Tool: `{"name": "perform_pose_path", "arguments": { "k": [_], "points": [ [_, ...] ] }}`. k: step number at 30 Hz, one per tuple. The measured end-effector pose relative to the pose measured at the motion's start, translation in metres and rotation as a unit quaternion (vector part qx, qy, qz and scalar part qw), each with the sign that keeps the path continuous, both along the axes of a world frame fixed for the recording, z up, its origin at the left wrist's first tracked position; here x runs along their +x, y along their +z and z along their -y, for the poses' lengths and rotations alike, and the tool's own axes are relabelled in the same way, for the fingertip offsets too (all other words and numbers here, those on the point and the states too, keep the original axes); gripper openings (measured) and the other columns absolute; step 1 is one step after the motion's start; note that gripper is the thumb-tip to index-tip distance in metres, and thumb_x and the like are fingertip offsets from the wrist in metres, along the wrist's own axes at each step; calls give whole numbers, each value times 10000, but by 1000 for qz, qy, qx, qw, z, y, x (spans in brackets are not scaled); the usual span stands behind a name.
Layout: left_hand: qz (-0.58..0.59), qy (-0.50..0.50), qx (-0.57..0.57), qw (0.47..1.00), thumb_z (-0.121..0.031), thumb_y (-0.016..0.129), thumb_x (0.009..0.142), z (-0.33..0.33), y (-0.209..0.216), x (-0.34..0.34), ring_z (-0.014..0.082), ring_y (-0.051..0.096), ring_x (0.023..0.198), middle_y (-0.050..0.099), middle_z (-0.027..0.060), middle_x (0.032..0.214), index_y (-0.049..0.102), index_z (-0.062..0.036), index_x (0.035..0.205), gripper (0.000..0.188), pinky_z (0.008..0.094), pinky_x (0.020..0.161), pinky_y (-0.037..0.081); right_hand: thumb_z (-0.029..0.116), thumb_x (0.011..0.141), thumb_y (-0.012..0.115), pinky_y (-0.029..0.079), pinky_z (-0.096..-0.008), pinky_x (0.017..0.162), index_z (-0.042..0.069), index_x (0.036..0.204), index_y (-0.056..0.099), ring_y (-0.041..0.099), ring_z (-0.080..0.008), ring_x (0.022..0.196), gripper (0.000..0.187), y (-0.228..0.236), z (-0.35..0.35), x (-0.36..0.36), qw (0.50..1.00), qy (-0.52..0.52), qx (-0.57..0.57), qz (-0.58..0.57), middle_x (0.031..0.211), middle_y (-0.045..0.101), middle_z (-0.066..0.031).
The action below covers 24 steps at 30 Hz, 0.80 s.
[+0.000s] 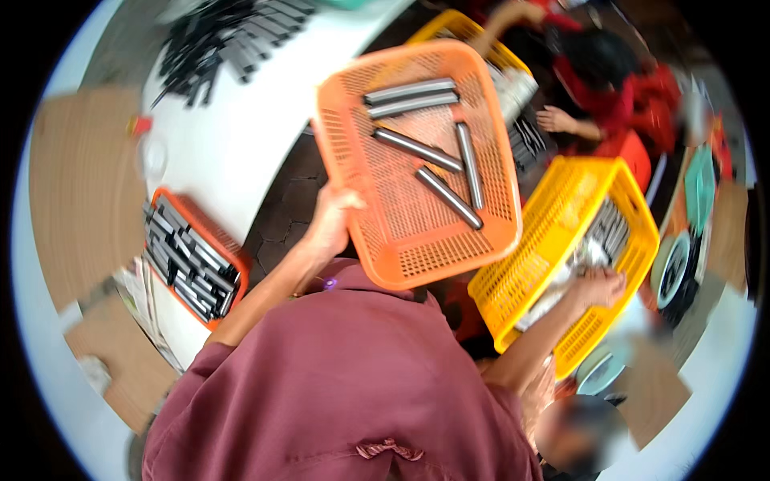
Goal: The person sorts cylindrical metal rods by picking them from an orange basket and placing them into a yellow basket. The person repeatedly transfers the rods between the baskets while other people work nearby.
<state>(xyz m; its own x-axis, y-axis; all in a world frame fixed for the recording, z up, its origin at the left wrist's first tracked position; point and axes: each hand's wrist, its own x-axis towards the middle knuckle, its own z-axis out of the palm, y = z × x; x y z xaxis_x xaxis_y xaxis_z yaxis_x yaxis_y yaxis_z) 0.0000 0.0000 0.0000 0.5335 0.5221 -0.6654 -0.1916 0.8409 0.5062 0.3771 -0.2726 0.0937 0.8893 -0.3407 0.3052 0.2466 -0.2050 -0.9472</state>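
My left hand (332, 220) grips the left rim of an orange plastic basket (395, 260) and holds it up in front of me. Inside it lie several short metal tubes (438, 157), silvery with dark edges, scattered at different angles. To the right, my right hand (600, 287) reaches into a yellow plastic crate (545, 220), its fingers curled. What they hold, if anything, is hidden. A bundle of slim grey metal pieces (611, 228) and some white wrapping (592, 252) lie in that crate.
A white table (233, 152) on the left carries a pile of dark strips (212, 56). Near its edge stands an orange basket (242, 268) filled with similar tubes. A co-worker in red (597, 96) sits at the upper right beside another yellow crate (449, 22). Another person (579, 429) is at lower right.
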Motion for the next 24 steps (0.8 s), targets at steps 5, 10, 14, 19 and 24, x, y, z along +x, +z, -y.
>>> {"name": "perform_pose_path", "arguments": {
  "k": [5, 10, 14, 19, 24],
  "points": [
    [4, 36, 85, 996, -10, 527, 715, -33, 24, 0, 199, 560, 1041, 584, 95, 1166, 430, 23, 1357, 650, 323, 929, 451, 100, 964, 527, 375, -187, 527, 32, 1138, 576, 453, -68, 590, 193, 58, -163, -90, 940, 260, -167, 143, 727, 548, -23],
    [-1, 100, 35, 994, 8, 529, 704, -32, 33, -67, 191, 545, 1022, 580, 77, 1141, 415, 1, 1375, 681, 302, 927, 429, 43, 907, 598, 499, -333, 677, 20, 1095, 621, 617, -232, 742, 191, 6, -261, -205, 682, 587, -393, 189, 844, 624, -116],
    [-38, 179, -13, 983, 26, 532, 702, -11, 44, -126, 183, 551, 1059, 584, 79, 1174, 423, -15, 1377, 686, 303, 936, 436, 18, 877, 600, 495, -389, 721, 4, 1032, 616, 612, -358, 808, 156, -19, -294, -280, 555, 716, -402, 130, 899, 609, -167],
    [-85, 224, 0, 971, 21, 494, 744, -15, 58, -159, 176, 559, 1010, 582, 68, 1142, 463, -2, 1308, 565, 315, 896, 457, 47, 881, 581, 483, -440, 720, 29, 999, 611, 601, -380, 835, 123, -35, -340, -316, 472, 769, -403, 154, 916, 600, -183],
    [-121, 267, -13, 956, 6, 555, 730, -5, 37, -165, 168, 569, 925, 591, 55, 1019, 500, 8, 1236, 509, 312, 855, 466, 72, 862, 605, 489, -446, 709, 37, 1007, 614, 602, -398, 812, 149, -48, -364, -325, 423, 789, -396, 203, 903, 612, -189]
  ]
}}
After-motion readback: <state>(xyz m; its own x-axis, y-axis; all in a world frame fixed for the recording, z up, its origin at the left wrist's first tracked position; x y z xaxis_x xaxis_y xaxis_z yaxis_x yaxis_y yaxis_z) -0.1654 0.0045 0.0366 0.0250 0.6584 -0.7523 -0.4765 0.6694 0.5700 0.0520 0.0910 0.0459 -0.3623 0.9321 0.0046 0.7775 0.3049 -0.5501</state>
